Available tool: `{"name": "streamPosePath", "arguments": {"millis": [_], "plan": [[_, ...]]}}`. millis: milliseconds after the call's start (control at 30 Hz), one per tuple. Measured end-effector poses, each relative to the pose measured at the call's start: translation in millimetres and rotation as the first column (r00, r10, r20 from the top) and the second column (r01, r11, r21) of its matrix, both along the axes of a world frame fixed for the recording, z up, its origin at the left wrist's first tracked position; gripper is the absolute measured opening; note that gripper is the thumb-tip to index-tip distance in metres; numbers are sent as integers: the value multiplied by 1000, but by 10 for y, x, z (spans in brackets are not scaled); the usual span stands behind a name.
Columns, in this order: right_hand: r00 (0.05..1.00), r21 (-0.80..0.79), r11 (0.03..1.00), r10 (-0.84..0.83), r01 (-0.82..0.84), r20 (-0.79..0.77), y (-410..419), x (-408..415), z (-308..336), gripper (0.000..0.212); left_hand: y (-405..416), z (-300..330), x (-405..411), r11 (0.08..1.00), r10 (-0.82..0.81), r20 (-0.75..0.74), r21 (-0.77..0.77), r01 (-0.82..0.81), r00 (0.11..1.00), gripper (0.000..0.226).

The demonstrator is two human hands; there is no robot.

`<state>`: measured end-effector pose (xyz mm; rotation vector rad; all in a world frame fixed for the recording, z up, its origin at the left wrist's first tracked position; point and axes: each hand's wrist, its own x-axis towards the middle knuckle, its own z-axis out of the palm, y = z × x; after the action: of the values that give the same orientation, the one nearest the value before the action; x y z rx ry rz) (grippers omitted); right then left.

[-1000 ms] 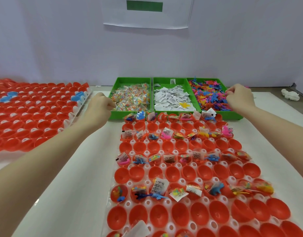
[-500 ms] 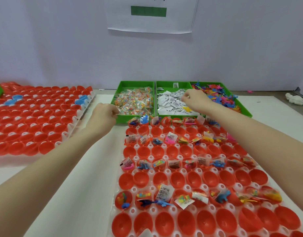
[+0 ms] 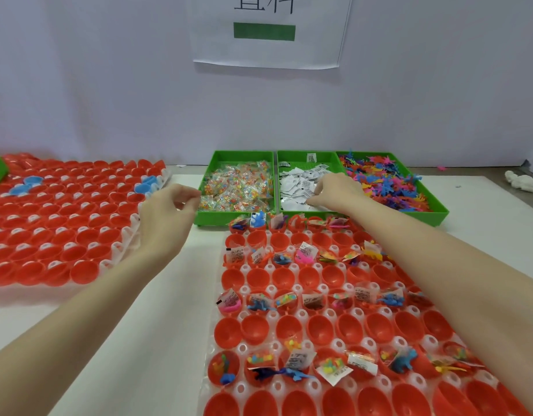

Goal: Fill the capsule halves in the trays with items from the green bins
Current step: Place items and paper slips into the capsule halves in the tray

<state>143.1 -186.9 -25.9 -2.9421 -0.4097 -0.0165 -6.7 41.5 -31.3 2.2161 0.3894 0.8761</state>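
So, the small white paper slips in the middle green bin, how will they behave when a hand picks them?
The white slips look thin and flat, so probably very light and floppy. They lie in overlapping layers, so the right hand may lift several together. In the red capsule halves some stick out over the rim, so a nudge could shift them.

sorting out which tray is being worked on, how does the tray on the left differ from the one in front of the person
The left tray holds mostly bare red capsule halves, plus a few blue ones; the front tray is all red. In the front tray, alternate rows already contain toys, paper slips and candy packets; the left tray shows none. The right forearm crosses the front tray, not the left. Both are white trays of cups.
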Motion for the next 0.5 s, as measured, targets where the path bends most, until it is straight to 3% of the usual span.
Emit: {"name": "streamPosePath", "arguments": {"millis": [300, 500], "plan": [[972, 176, 984, -52, 12, 228, -10, 28, 102, 22, -193, 88, -53, 976, -117, 31, -179, 121, 993, 9], [979, 258, 966, -65, 13, 192, -117, 2, 217, 29, -320, 110, -31, 840, -268, 54, -475, 261, 962, 16]]}}
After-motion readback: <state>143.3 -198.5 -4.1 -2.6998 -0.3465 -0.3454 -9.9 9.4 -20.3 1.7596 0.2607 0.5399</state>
